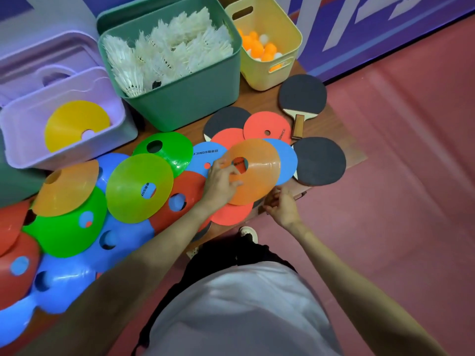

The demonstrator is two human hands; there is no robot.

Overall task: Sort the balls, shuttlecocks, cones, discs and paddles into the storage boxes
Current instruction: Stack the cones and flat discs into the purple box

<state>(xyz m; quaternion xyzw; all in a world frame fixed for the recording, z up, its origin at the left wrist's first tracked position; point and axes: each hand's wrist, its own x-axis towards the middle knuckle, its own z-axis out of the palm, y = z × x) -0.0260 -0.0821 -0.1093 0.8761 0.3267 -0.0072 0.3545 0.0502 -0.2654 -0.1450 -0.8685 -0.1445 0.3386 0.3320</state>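
Because the orange cone [253, 170] lay on top of the flat discs near the table's right end, the left hand [221, 182] took it by its near-left rim, fingers curled over the top toward the centre hole and pinching the edge, probably to lift it clear of the blue disc [286, 163] and red disc [232, 213] beneath. The right hand [281, 206] hovered just right of and below that grip at the table edge [299, 195], fingers loosely curled, holding nothing visible. Up and left of the grip stood the lilac box [20, 124], already holding a yellow cone [75, 124]; the way there passed over heaped cones, so a lift seemed needed. Paddles [320, 160] crowded the right.
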